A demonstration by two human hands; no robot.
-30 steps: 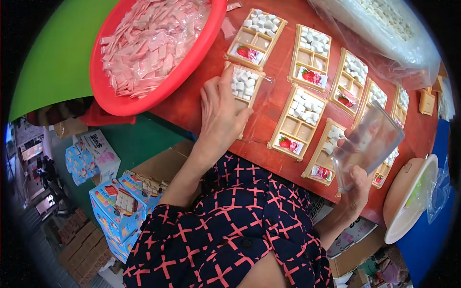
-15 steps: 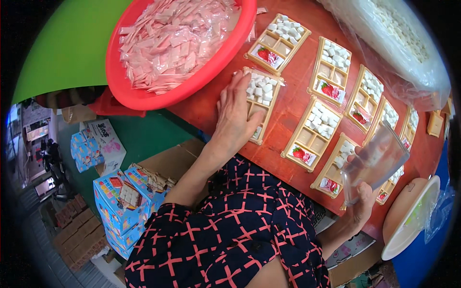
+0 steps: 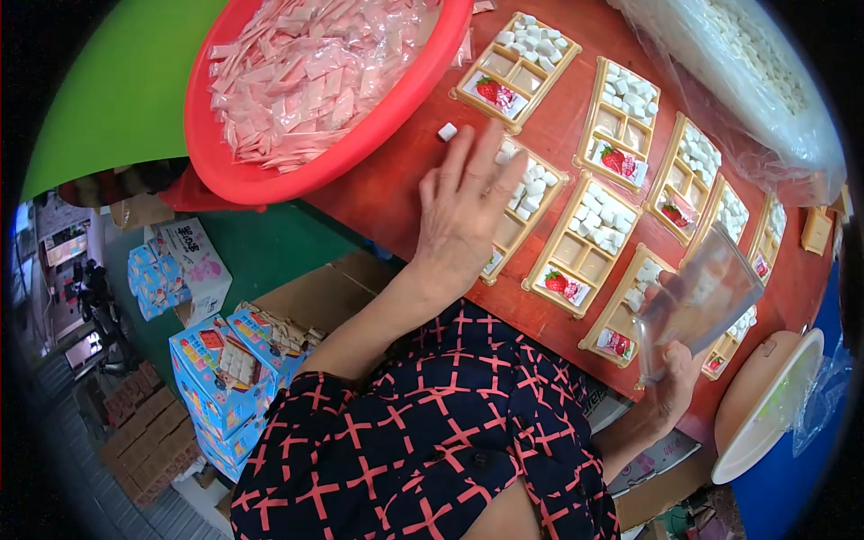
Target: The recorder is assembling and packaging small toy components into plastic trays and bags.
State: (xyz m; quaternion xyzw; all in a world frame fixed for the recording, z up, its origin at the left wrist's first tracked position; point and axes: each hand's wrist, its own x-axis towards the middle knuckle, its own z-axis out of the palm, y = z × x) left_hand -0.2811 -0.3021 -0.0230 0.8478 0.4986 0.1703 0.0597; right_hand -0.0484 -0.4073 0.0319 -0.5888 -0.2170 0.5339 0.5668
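Compartment trays (image 3: 524, 200) of pale card, each holding white candy cubes and a small strawberry-printed packet, lie in rows across the red table (image 3: 396, 202). The left hand (image 3: 463, 211) rests flat on the nearest tray, fingers spread and extended, palm down over its lower compartments; it grips nothing. Just beyond its fingertips a single loose white cube (image 3: 447, 132) sits on the bare table, apart from the trays. The right hand (image 3: 670, 391) is closed around the lower edge of a stack of clear plastic lids (image 3: 705, 297), held tilted above the trays at the near right of the table. A large red basin (image 3: 306, 171) heaped with pink-and-white sachets stands at the far left of the table, its rim near the tray under the left hand. A clear bag of white cubes (image 3: 747, 81) lies along the far right edge. Below the table to the left stand blue printed cartons (image 3: 211, 378), and a round white lid (image 3: 765, 405) lies at the right.
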